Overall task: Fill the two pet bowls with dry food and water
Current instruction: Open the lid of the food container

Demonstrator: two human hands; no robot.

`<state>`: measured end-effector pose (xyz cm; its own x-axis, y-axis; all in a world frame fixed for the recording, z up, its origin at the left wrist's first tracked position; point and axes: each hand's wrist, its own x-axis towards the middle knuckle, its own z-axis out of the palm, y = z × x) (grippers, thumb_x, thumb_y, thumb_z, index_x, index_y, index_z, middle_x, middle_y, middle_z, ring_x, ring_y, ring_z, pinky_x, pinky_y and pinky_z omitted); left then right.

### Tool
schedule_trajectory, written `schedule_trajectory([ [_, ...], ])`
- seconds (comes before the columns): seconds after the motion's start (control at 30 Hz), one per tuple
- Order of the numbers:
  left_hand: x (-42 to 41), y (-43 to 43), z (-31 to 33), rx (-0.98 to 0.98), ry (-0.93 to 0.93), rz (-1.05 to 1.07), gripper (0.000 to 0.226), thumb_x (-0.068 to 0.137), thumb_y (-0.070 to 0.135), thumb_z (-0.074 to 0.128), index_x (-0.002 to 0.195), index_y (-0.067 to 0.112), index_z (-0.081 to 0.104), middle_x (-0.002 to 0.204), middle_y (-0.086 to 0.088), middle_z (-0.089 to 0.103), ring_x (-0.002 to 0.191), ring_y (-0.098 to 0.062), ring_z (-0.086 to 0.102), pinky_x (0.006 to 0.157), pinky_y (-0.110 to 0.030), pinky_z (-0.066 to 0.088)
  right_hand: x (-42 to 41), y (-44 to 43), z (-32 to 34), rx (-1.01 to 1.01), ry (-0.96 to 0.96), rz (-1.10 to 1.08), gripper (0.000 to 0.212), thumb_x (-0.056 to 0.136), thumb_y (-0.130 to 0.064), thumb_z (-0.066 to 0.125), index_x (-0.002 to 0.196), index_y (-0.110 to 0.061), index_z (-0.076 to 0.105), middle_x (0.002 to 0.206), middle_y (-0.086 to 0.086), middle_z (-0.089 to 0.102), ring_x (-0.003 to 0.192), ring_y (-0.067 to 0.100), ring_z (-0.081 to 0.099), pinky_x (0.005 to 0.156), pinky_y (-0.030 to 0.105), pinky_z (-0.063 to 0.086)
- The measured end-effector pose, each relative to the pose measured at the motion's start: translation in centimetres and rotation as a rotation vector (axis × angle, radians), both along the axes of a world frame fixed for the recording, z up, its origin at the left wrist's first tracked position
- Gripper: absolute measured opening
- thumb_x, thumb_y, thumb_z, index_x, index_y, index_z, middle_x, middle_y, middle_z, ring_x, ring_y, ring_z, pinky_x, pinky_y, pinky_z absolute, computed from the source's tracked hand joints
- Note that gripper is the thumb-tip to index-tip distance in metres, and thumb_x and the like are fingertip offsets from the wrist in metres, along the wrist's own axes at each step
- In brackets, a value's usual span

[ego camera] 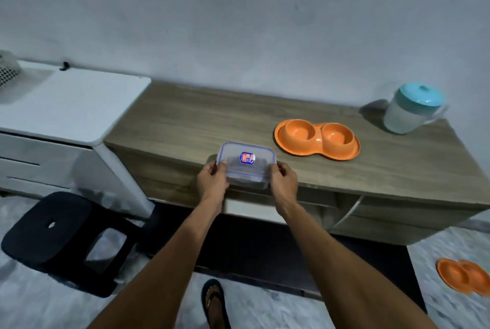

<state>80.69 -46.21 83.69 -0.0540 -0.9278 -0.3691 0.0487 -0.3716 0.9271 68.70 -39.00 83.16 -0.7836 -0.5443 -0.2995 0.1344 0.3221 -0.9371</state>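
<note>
A clear plastic container (246, 163) with a blue-rimmed lid and a red and blue sticker sits at the front edge of the wooden table (185, 122). My left hand (212, 181) grips its left end and my right hand (282, 181) grips its right end. Its contents are too dim to make out. An orange double pet bowl (316, 139) lies to the right of it, both wells looking empty. A translucent jug (413, 108) with a teal lid stands at the table's far right corner.
A white drawer cabinet (71, 106) adjoins the table on the left, with a black stool (61, 236) on the floor before it. A second orange double bowl (464, 275) lies on the floor at the right. My sandalled foot (214, 302) is below the table edge.
</note>
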Motion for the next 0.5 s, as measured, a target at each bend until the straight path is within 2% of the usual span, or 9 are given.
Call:
schedule_trajectory([
  [0.13, -3.1, -5.8, 1.3, -0.001, 0.026, -0.074, 0.007, 0.096, 0.018, 0.06, 0.103, 0.02, 0.06, 0.079, 0.008, 0.062, 0.065, -0.004, 0.056, 0.061, -0.023, 0.05, -3.1, -5.3, 0.9, 0.004, 0.007, -0.035, 0.022, 0.092, -0.024, 0.057, 0.104, -0.015, 0.072, 0.103, 0.007, 0.072, 0.097, 0.025, 0.065, 0.092, 0.044, 0.052],
  [0.27, -5.7, -11.2, 0.8, 0.046, 0.018, -0.146, 0.008, 0.096, 0.018, 0.06, 0.103, 0.023, 0.061, 0.077, 0.007, 0.062, 0.066, -0.007, 0.056, 0.061, -0.026, 0.048, -5.2, -10.2, 0.9, 0.012, 0.01, -0.065, 0.019, 0.091, -0.016, 0.056, 0.098, -0.01, 0.072, 0.091, 0.004, 0.067, 0.086, 0.02, 0.058, 0.081, 0.04, 0.047],
  [0.37, -6.8, -14.6, -0.2, 0.077, -0.031, -0.207, 0.013, 0.097, 0.014, 0.056, 0.108, 0.015, 0.063, 0.078, -0.002, 0.06, 0.068, -0.014, 0.052, 0.063, -0.029, 0.045, -6.3, -13.2, 0.5, 0.031, 0.015, -0.076, 0.018, 0.09, -0.01, 0.052, 0.092, -0.012, 0.07, 0.083, 0.001, 0.062, 0.081, 0.019, 0.052, 0.075, 0.032, 0.04],
  [0.5, -7.5, -18.3, -1.9, 0.107, -0.091, -0.259, 0.008, 0.097, 0.012, 0.054, 0.1, 0.013, 0.061, 0.074, -0.003, 0.056, 0.065, -0.014, 0.048, 0.062, -0.029, 0.043, -7.1, -16.3, -0.3, 0.083, 0.001, -0.095, 0.026, 0.09, -0.011, 0.053, 0.105, -0.008, 0.073, 0.095, 0.006, 0.069, 0.088, 0.022, 0.059, 0.077, 0.029, 0.041],
])
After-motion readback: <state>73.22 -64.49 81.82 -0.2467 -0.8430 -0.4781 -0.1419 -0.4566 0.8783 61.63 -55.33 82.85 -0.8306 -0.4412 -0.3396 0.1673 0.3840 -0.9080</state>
